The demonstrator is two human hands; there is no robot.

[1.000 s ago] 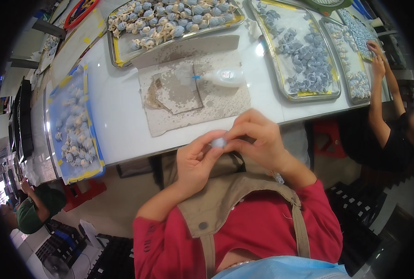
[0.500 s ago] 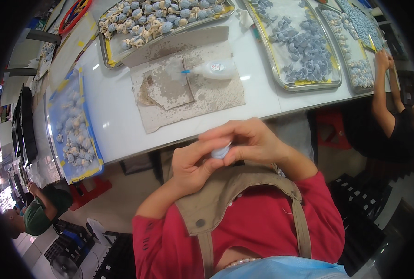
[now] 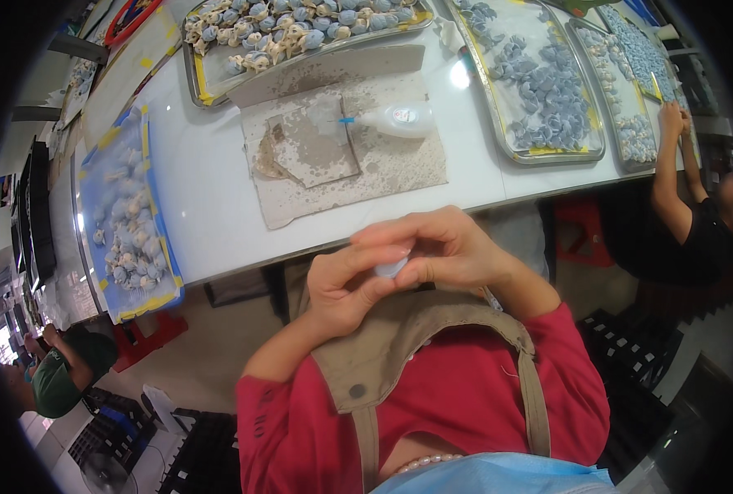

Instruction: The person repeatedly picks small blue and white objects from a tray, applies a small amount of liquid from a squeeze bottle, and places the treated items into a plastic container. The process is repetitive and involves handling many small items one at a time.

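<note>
Two hands, one part: left hand [image 3: 342, 288] and right hand [image 3: 453, 251] share a narrow fingertip grip on a small pale-blue piece [image 3: 391, 267], just off the table's [image 3: 206, 193] near edge. White bottle [image 3: 407, 120] lies on cardboard [image 3: 399, 169] inboard of that edge. Blue tray [image 3: 93, 193] at near-left corner.

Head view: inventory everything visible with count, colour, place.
Table: one, white, upper centre
Cardboard: count unclear, grey, on table
Bottle: one, white, on cardboard
Steel trays: several, silver, top and right
Blue tray: one, blue, left
Loose pieces: many, blue-cream, in trays
Stools: two, red, sides
Crates: many, black, lower corners
Co-workers: two, green and black clothed, sides
Held piece: one, blue, centre
Apron: one, tan, lower centre
Shirt: one, red, bottom
Left hand, right hand: two, bare, centre
</note>
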